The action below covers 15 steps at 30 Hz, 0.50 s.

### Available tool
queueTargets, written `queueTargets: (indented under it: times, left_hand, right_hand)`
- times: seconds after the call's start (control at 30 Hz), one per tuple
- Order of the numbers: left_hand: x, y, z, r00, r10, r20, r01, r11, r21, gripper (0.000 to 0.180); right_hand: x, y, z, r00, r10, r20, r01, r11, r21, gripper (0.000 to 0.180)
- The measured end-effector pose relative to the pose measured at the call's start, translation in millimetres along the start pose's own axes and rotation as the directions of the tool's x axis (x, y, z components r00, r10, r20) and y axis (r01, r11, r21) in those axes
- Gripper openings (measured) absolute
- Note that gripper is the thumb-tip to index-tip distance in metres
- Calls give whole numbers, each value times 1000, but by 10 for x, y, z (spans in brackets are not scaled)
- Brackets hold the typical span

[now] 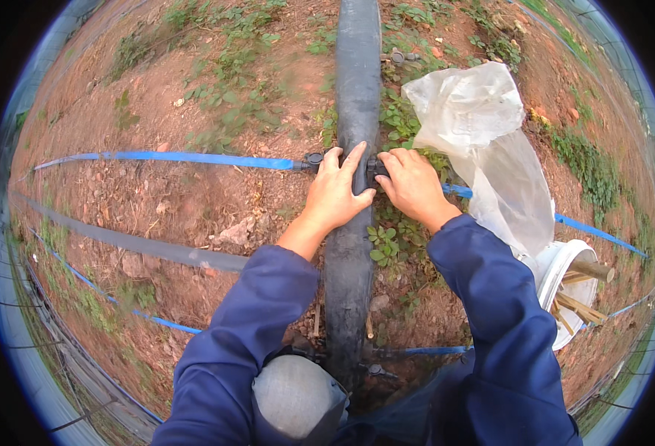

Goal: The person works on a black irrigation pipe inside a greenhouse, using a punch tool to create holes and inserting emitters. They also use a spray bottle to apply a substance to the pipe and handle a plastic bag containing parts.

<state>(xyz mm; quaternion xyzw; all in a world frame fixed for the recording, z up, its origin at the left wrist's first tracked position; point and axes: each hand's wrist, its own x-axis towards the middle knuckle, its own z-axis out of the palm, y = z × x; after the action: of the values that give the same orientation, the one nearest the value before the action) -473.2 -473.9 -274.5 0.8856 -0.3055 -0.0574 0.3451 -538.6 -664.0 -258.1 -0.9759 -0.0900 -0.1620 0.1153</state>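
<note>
One package: clear plastic bag (483,141), no labels, signs, screens.
Crumpled, translucent white, on soil right of the pipe, above the bucket.

Person's body, seen from above: left hand (335,192) and right hand (414,186) bare, without gloves. Both forearms in long dark-blue sleeves (257,312), loosely creased, cuffs ending just behind the wrists. Grey fabric covers one knee (295,395) below.
</note>
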Motion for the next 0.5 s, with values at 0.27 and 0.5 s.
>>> queueTargets:
  times: [0.27, 0.5]
  left_hand:
    - [-23, 67, -17, 1000, -26, 9, 26, 1000, -13, 89]
    - [-56, 165, -99, 999, -39, 27, 36, 995, 97, 84]
  right_hand:
    - [4, -53, 283, 831, 529, 171, -539, 692, 480, 36]
    - [-3, 182, 163, 772, 515, 371, -624, 509, 593, 36]
